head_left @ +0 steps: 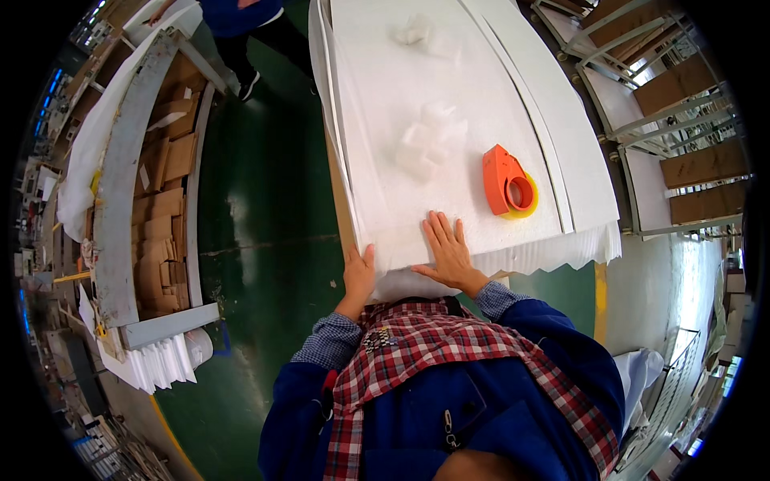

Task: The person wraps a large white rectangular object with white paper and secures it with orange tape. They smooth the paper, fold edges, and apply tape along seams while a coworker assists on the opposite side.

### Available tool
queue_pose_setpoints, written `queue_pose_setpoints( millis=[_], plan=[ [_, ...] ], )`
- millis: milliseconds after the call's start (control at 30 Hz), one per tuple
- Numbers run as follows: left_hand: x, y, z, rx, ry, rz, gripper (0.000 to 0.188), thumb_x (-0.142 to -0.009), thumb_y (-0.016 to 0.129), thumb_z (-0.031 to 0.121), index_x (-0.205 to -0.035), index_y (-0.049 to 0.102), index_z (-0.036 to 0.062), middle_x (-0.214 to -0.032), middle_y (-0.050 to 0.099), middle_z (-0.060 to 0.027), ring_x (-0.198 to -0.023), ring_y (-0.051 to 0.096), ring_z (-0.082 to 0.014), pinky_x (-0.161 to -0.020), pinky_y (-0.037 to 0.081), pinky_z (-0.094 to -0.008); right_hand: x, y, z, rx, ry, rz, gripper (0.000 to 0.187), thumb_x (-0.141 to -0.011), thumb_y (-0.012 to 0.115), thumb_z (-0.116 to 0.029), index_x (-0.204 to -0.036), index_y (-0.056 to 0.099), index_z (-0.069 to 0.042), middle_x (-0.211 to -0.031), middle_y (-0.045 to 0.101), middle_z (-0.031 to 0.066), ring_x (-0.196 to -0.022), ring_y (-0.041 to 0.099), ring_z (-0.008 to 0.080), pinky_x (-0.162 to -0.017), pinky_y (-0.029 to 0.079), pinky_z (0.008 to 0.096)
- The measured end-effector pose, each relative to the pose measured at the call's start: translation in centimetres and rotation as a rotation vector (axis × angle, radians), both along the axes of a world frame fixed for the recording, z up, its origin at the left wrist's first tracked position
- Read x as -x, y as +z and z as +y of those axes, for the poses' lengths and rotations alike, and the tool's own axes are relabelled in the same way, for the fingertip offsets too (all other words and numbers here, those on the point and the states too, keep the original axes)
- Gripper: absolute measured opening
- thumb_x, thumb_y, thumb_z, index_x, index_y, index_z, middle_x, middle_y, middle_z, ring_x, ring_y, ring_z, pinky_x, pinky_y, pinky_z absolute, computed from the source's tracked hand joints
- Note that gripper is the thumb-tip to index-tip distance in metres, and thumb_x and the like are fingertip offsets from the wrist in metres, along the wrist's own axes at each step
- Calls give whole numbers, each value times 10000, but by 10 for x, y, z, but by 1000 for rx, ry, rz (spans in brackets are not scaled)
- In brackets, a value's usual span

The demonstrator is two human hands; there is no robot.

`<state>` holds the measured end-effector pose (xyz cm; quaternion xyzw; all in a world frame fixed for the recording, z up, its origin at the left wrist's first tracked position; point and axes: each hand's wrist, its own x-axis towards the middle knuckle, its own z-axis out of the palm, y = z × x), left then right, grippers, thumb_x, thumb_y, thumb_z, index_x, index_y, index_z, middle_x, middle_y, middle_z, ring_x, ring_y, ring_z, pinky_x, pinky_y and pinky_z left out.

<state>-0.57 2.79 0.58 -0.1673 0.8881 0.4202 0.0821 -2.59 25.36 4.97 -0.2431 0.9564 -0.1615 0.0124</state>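
Observation:
Before me stands a stack of flat panels covered with white foam sheeting point(481, 96). My right hand point(448, 255) lies flat on its near edge, fingers spread and pointing away from me. At the near left corner, my left hand point(358, 276) grips the edge of the sheeting, thumb on top; its other fingers are mostly hidden below. An orange tape dispenser point(497, 180) with a roll of yellowish tape point(531, 204) rests on the sheeting, beyond and right of my right hand. Two crumpled white foam scraps lie farther off, the nearer one point(431, 144) left of the dispenser.
To the left, a metal-framed workbench point(120, 200) holds folded cardboard point(160, 240) on its lower shelf. Another person point(249, 32) stands at the far left. Metal racks point(666, 120) with brown boards line the right side. The floor point(257, 240) is green.

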Motion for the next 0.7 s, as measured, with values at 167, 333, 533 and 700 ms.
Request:
queue_pose_setpoints(
  millis=[167,333,533,700],
  plan=[
    [-3,-11,-10,-68,-63,0,660,-920,401,525,-1218,458,-61,-1183,491,-277,-1102,477,-420,-926,399,-428,-2,4,-3,-136,14,-44,977,-758,600,-585,-1417,211,23,-1490,148,224,-1391,112,367,-1091,70,566],
    [3,-16,-31,-212,-141,-102,782,-862,460,593,-1247,444,-88,-1211,478,-261,-1141,469,-390,-951,390,-406,-4,3,-7,-144,12,-25,991,-732,662,-534,-1419,199,10,-1491,136,219,-1391,108,366,-1092,81,563],
    [0,33,-50,-48,-11,-185,839,-831,479,624,-1249,447,-103,-1279,434,-263,-1164,466,-366,-981,375,-405,-6,-1,-8,-187,-12,-22,997,-717,662,-548,-1420,213,-3,-1493,157,195,-1389,124,353,-1089,105,568],
    [31,10,-17,94,-91,404,760,-856,534,513,-1341,338,-39,-1405,272,-282,-1299,249,-453,-1056,236,-518,-2,1,-10,-210,-9,-27,1007,-701,670,-552,-1412,225,4,-1490,160,203,-1389,125,360,-1090,96,571]
  ],
)
